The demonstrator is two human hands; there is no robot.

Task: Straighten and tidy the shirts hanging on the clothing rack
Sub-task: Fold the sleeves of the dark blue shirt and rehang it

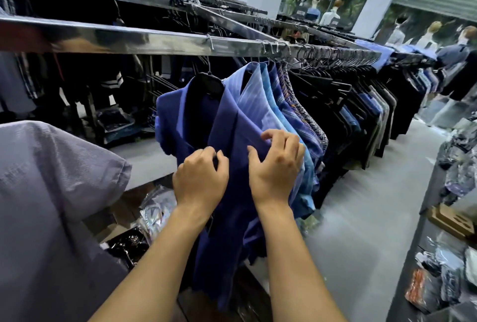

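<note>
A dark blue shirt hangs on a black hanger from the metal rail, first in a long row of shirts. My left hand pinches the left edge of its open front. My right hand grips the right front panel, fingers curled over the fabric edge. Behind it hang a light blue striped shirt, several blue patterned shirts and then dark shirts.
A grey-lilac shirt fills the lower left. Bagged goods lie on the low shelf under the rail. A table with packaged clothes stands at the right. A grey floor aisle runs between. Mannequins stand far back.
</note>
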